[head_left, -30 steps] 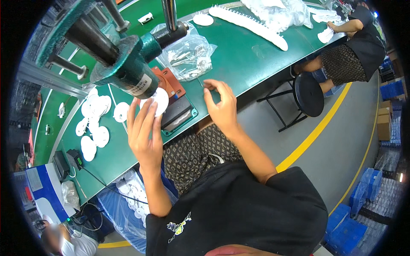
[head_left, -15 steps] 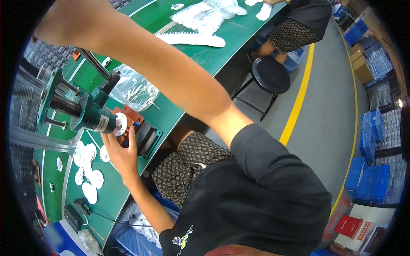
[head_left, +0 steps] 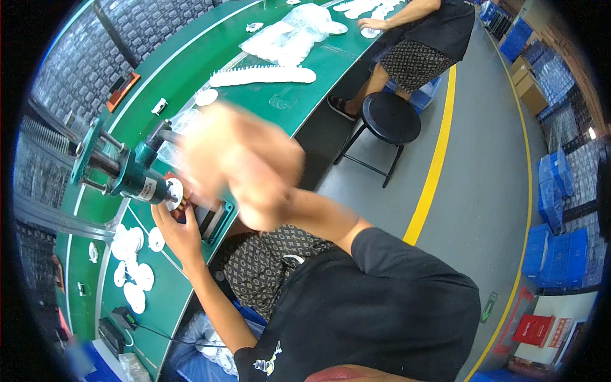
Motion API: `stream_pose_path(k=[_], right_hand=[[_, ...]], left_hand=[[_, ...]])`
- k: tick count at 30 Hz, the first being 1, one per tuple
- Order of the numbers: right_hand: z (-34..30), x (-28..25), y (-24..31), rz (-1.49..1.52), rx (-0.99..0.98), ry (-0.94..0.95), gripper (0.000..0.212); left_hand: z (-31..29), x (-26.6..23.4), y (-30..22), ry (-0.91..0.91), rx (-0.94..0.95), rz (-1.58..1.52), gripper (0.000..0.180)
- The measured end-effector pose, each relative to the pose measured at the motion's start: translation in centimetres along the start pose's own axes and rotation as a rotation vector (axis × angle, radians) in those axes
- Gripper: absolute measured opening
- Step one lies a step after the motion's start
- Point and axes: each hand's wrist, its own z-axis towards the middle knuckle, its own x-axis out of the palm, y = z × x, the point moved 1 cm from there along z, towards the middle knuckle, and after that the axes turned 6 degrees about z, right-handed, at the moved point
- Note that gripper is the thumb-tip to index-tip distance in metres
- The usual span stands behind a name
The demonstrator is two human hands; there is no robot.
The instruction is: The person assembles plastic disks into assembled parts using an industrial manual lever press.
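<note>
A green hand press (head_left: 130, 172) stands at the table's left side, its ram end over a round white plastic disc (head_left: 174, 193). My left hand (head_left: 178, 232) has its fingers and thumb closed at the lower edge of the disc, on the reddish-brown fixture (head_left: 184, 205) of the press. To the right of the press, my right hand (head_left: 245, 159) is smeared by motion and looks closed round the end of the press lever (head_left: 168, 135). Most of the lever is hidden by that hand. Several loose white discs (head_left: 130, 242) lie left of my left forearm.
Farther along the green table (head_left: 318, 79) lie a row of stacked white discs (head_left: 264, 76) and a plastic bag of white parts (head_left: 289, 32). A co-worker's hand (head_left: 372, 24) is over white pieces there. A black stool (head_left: 391, 118) stands in the aisle.
My right hand has swung from the upper left down toward me, and the lever has turned with it. My left hand stays at the disc. The co-worker's hand has come into view.
</note>
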Motion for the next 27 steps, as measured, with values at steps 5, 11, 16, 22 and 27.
stream_pose_path(k=[5,11,16,22,27], right_hand=[[3.7,3.1,-4.1,0.152,0.324,-0.132,0.043],[-11.7,-1.1,2.2,-0.37,0.327,0.558,0.038],[-14.3,-3.5,1.6,-0.471,0.397,0.672,0.045],[-10.2,-11.8,-12.8,-0.951,0.86,0.321,0.04],[-14.0,-15.3,-24.4,-1.124,0.94,0.492,0.04]], left_hand=[[-0.5,-1.8,-3.6,-0.178,0.339,0.255,0.041],[-9.4,-3.1,-6.0,-0.174,-0.237,-0.733,0.059],[-9.8,-2.1,-5.7,0.142,-0.387,-0.788,0.063],[-7.3,-2.5,-4.7,-0.188,0.019,-0.547,0.038],[-7.8,-3.3,-1.7,-0.269,-0.123,-0.279,0.026]])
